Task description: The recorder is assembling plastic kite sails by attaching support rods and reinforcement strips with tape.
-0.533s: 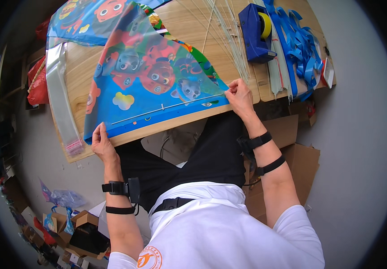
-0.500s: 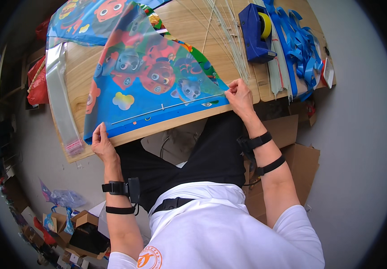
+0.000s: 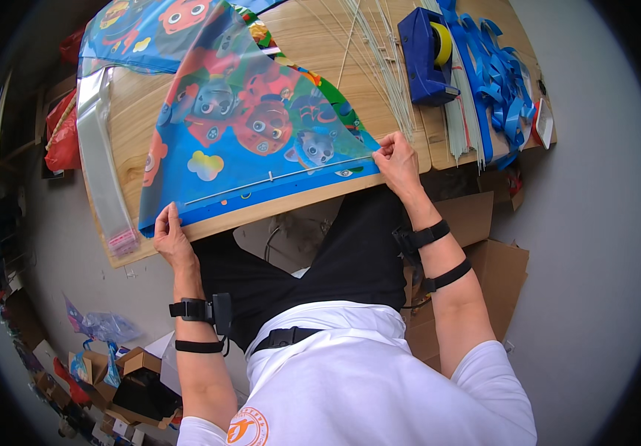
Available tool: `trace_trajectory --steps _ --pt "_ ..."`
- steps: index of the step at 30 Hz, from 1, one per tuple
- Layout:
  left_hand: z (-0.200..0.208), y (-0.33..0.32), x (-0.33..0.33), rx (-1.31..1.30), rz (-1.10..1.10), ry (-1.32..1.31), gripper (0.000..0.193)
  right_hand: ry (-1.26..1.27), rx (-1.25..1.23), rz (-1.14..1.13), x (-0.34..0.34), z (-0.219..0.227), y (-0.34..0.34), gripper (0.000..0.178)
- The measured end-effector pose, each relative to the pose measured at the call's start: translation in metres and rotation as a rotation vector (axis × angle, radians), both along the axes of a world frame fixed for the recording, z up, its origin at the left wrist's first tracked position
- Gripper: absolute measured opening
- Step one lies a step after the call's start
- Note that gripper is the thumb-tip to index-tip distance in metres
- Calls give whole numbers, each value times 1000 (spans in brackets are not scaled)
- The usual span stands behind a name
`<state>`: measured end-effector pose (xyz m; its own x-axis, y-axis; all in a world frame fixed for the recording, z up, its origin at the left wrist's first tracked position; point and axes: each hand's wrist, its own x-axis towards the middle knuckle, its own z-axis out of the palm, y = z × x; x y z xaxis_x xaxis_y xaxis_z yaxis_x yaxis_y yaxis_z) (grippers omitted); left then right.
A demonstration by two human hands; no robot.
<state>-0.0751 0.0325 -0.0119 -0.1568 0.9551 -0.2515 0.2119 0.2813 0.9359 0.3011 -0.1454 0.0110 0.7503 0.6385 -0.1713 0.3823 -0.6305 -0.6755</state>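
A thin blue kite sheet point(image 3: 209, 193) printed with cartoon animals lies spread over the wooden table's near edge. Along its lower part runs a slim white rod point(image 3: 320, 169) with a small clip near the middle. My left hand point(image 3: 173, 236) pinches the kite sheet close to its lower left corner, by the rod's left end. At the right corner, the fingertips of my right hand point(image 3: 398, 163) are closed on the sheet where the rod ends. Whether those fingers also grip the rod is hidden.
Clear plastic sleeves point(image 3: 105, 163) lie along the table's left side. Loose thin rods point(image 3: 380, 67), a blue tape dispenser point(image 3: 418, 59) and tangled blue ribbon point(image 3: 502, 89) are at the back right. Cardboard boxes point(image 3: 484, 297) stand on the floor at right.
Almost nothing differs. My left hand has shifted very slightly to the right; both hands keep their pinch on the sheet.
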Motion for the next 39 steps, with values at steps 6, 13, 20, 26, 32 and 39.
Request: trace_trajectory --steps 6,13,20,26,32,39 --pt "-2 1 -1 -9 -17 13 20 -5 -6 9 0 -1 0 20" --pt "-2 2 0 -19 -15 36 20 -32 -6 9 0 -4 1 20" --pt "-1 2 1 -25 -15 53 21 -26 6 14 1 -6 0 19" --pt "-2 2 0 -23 -16 45 22 -32 -29 19 2 -7 -1 21" --pt "-1 1 2 -35 -8 64 23 -34 -21 16 1 -2 1 19" --pt "-8 1 -1 -10 -11 66 24 -44 -15 15 0 -4 3 19"
